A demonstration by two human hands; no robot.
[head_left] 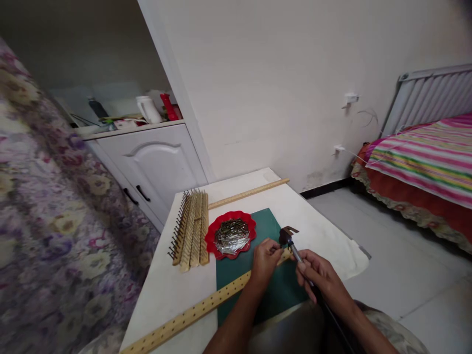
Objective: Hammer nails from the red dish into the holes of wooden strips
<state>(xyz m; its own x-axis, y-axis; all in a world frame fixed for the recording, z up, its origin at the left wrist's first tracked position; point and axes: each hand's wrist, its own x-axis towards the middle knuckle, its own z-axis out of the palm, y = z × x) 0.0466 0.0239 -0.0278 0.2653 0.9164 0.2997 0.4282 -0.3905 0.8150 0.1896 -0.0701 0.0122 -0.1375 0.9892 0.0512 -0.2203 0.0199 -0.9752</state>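
My right hand (pixel 320 275) is closed around the handle of a claw hammer (pixel 295 250), whose dark head is over the far end of a wooden strip (pixel 206 305) dotted with holes or nail heads. Fingers pinched, my left hand (pixel 264 258) rests at that same end, close to the hammer head. Whatever is between its fingertips is too small to make out. The strip runs diagonally across a green mat (pixel 267 221) and the white table. Left of my left hand, a red scalloped dish (pixel 212 241) holds a pile of loose nails (pixel 233 237).
Wooden strips (pixel 191 231) bristling with upright nails lie at the table's left. Another thin strip (pixel 250 193) lies at the back of the white table (pixel 165 290). Around it are a cabinet (pixel 155 157), a floral curtain (pixel 84 236) and a bed (pixel 424 157).
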